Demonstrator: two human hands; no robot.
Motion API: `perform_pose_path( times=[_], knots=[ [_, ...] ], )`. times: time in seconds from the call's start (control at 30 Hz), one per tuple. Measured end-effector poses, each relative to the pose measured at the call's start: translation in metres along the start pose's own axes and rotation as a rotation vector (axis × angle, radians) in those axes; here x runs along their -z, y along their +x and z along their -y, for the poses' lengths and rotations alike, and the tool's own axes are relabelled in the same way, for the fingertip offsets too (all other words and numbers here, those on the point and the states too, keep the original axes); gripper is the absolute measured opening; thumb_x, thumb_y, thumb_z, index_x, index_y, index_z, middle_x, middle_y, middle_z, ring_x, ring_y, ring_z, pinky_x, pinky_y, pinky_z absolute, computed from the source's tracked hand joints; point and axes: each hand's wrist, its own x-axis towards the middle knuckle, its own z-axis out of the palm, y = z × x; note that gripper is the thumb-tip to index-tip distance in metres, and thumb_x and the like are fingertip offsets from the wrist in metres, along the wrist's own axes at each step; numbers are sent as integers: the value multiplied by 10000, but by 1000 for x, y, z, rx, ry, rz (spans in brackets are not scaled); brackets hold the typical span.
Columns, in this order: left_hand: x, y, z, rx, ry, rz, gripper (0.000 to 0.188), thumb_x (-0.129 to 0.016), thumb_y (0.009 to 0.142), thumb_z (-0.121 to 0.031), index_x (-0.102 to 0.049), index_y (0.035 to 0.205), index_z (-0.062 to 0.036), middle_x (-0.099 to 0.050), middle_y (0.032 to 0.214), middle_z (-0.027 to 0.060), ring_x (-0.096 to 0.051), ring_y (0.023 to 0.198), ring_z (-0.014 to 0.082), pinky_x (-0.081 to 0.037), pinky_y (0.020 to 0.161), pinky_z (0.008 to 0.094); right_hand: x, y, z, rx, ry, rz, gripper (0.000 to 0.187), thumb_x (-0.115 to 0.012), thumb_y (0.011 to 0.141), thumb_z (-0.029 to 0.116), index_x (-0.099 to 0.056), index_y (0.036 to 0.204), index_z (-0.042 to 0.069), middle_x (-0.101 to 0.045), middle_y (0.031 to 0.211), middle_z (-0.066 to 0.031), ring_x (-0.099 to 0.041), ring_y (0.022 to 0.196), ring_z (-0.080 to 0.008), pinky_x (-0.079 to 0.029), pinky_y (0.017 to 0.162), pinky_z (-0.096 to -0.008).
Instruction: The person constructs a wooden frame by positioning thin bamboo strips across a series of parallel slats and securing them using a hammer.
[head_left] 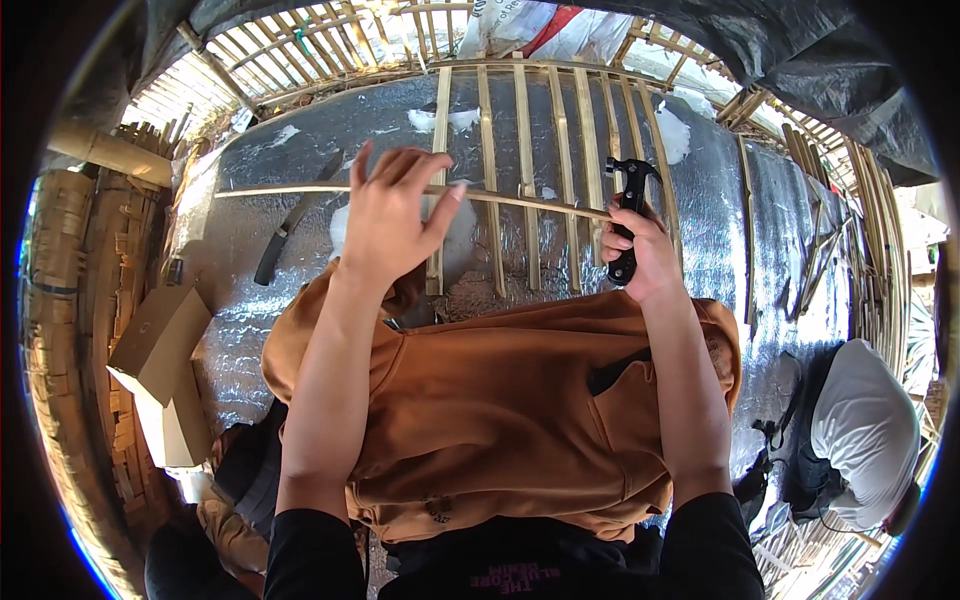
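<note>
My right hand (645,245) is closed around a small black claw hammer (634,185), its head pointing away from me. The end of a long thin bamboo strip (535,202) meets that hand at the thumb. The strip runs leftward, nearly level, and passes behind my left hand (392,215). The left hand's fingers are spread and raised over it; whether the palm touches the strip cannot be made out. Beyond the hands, several bamboo slats (524,150) lie side by side, with a crosswise strip along their far ends. A black-handled knife (272,256) lies left of my left hand.
Shiny foil sheeting (250,330) covers the work surface. A brown garment (480,400) lies across my lap. At the left stand a cardboard box (165,340) and thick bamboo poles (65,330). Someone in white (865,430) is at the right, near bundled bamboo strips (880,240).
</note>
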Motion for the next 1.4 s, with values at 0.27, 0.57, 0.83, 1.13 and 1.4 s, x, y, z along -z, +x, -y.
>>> perform_pose_path(
  times=[0.27,0.57,0.83,1.13,1.4],
  knots=[
    [-17,-12,-8,-57,80,247,189,-729,862,-322,-678,895,-143,-682,804,-7,-676,760,207,-379,1044,496,5,6,-2,-134,127,6,139,-620,897,58,-560,1022,72,-545,805,-60,-470,560,-80,-412,517,-266],
    [-22,-18,-13,11,-95,307,214,-718,880,-280,-649,843,-81,-626,702,66,-631,634,317,-509,537,413,2,5,-3,-77,94,-41,206,-673,927,173,-500,1024,118,-524,782,-12,-452,554,-71,-396,501,-255],
    [-31,-17,-28,120,-236,318,173,-642,942,-208,-646,930,-36,-645,891,125,-644,688,369,-527,604,467,-10,-34,41,314,-48,-192,239,-677,954,260,-484,1009,129,-456,721,26,-407,507,-65,-356,446,-255],
    [-45,37,-73,108,-135,760,281,-513,1015,-262,-571,943,3,-647,817,218,-632,782,438,-502,672,518,56,-65,89,651,38,-438,193,-650,973,212,-493,1045,125,-459,706,28,-412,503,-63,-330,439,-243],
    [-151,50,-132,-91,-121,948,305,-511,1010,-340,-559,997,-39,-662,809,190,-668,755,406,-537,653,502,56,-62,89,524,97,-352,193,-633,984,217,-466,977,119,-472,719,13,-416,498,-68,-339,423,-248]
  ],
)
